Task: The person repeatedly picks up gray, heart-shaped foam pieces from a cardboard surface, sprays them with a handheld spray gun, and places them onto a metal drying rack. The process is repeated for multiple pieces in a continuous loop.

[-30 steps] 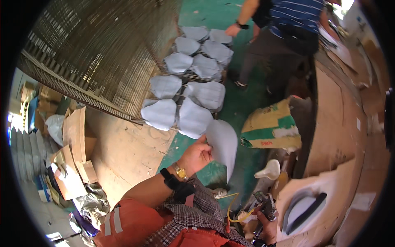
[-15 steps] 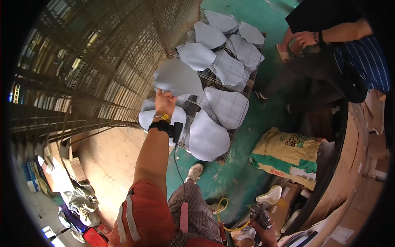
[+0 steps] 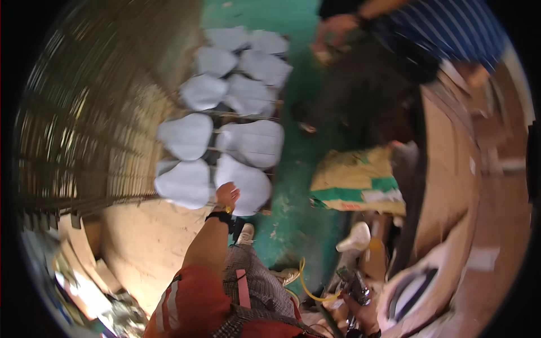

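Note:
Pale grey-white rounded sheet pieces [image 3: 251, 143] lie in two columns on a wire rack [image 3: 272, 112] low over the floor. My left hand [image 3: 227, 195], wearing a watch and a black wrist strap, is over the inner edge of the nearest right-hand piece [image 3: 245, 183]. No piece is lifted in it; its fingers are blurred, and whether it touches the piece is unclear. At the lower right, my right hand [image 3: 363, 312] is wrapped round a dark, metallic spray gun [image 3: 356, 286]. A yellow hose [image 3: 304, 284] loops beside the gun.
Upright wire racks [image 3: 84, 124] stand along the left. A person in a striped top [image 3: 451, 28] is at the upper right. A yellow-green sack [image 3: 355, 180], a white rounded object [image 3: 355, 236] and cardboard [image 3: 451, 169] are on the right. Brown board [image 3: 146, 236] lies at the lower left.
The piece my left hand was holding up now lies flat in the left column. That hand has let go and drawn back nearer me. The view has shifted; the right hand keeps its hold.

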Available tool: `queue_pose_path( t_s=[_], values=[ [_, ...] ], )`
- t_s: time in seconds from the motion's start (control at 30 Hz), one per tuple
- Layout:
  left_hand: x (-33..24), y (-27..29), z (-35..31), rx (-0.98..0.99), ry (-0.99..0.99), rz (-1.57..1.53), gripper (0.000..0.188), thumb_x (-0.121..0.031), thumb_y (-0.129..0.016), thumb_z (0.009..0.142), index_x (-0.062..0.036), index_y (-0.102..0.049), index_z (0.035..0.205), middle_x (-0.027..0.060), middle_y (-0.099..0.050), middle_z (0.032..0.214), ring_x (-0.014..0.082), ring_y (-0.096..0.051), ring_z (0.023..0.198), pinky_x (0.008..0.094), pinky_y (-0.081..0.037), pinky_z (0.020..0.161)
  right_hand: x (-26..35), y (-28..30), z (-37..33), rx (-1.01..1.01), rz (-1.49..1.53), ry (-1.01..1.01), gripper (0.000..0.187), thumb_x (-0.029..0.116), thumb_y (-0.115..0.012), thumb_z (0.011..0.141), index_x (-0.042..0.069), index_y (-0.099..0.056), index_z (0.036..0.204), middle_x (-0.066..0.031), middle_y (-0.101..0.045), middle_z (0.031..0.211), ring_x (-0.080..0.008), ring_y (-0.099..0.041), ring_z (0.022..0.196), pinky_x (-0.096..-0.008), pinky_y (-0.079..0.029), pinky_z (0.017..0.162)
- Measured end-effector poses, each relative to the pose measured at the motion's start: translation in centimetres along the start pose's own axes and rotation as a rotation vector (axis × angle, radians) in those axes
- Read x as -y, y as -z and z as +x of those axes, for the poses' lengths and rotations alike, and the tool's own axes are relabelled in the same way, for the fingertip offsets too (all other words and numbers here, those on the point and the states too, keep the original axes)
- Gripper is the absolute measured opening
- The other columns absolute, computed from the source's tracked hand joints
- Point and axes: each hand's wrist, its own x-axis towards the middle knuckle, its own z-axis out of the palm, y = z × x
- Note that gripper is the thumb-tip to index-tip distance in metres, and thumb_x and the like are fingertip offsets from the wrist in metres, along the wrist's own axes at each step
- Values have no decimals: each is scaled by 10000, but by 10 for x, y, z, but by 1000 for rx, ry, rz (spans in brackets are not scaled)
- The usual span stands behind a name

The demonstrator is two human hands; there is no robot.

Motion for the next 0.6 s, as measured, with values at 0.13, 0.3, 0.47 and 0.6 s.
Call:
queue_pose_path(
  t_s=[0.13,0.3,0.47,0.6],
  values=[
    [44,-30,-45,273,-229,254,347,-251,-608,891,-90,-560,1195,104,-583,1048,257,-623,919,389,-535,800,-9,60,-97,-210,184,70,537,77,-710,820,-19,-482,1296,-24,-651,976,-81,-582,901,-243,-473,817],
    [59,-103,-125,159,110,233,586,-481,-500,895,-95,-472,1334,118,-490,1305,317,-531,1112,449,-402,990,-63,130,-246,-651,345,179,547,71,-677,856,11,-448,1349,-15,-619,983,-98,-584,889,-247,-480,823],
    [108,-162,-201,247,172,396,608,-471,-527,873,-94,-429,1340,104,-501,1266,270,-555,985,421,-443,894,-133,164,-361,-1026,552,218,473,65,-671,839,-5,-480,1265,-41,-602,952,-129,-600,855,-277,-512,788],
    [145,-239,-296,322,-16,648,351,-268,-601,866,-72,-562,1154,83,-607,1020,215,-597,787,325,-491,706,-174,169,-404,-1037,614,264,558,87,-688,817,-10,-452,1313,-49,-607,934,-138,-603,844,-290,-499,781]
  ],
)
